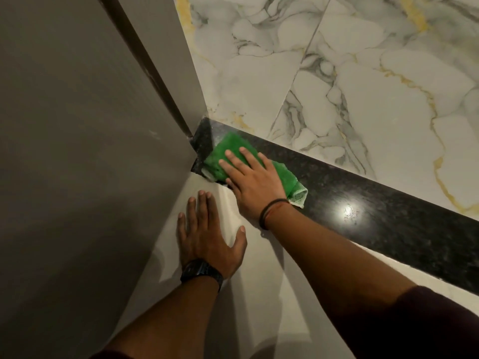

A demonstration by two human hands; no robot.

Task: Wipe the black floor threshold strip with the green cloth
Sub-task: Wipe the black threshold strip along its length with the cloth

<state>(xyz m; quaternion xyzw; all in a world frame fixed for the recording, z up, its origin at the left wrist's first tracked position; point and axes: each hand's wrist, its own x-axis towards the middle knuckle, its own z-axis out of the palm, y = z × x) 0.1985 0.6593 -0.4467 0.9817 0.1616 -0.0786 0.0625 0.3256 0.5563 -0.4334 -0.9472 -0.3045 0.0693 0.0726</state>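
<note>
Two bare hands are down on the floor, and the right hand (252,181) has the work. It lies palm-down on the green cloth (228,154), fingers straight and a little apart, pressing flat rather than gripping. The cloth sits on the black threshold strip (388,203), right at its far left end, tucked into the corner where the strip meets the grey door frame (103,112). One pale-edged corner of the cloth sticks out from under the wrist, lying on the strip. A dark cord bracelet (272,209) circles that wrist.

Over to the left hand (207,237): it is planted flat on the plain pale tile (259,294) on the near side of the strip, fingers spread, thumb out wide, holding nothing. A dark watch (202,273) shows on its wrist. It is close to the right hand but not touching it.

The strip runs diagonally away to the right, speckled and glossy, with a bright spot of reflected light just past the cloth. Beyond it lies white marble floor (337,73) with grey and gold veins. Dark sleeves show at the bottom edge on both arms.
</note>
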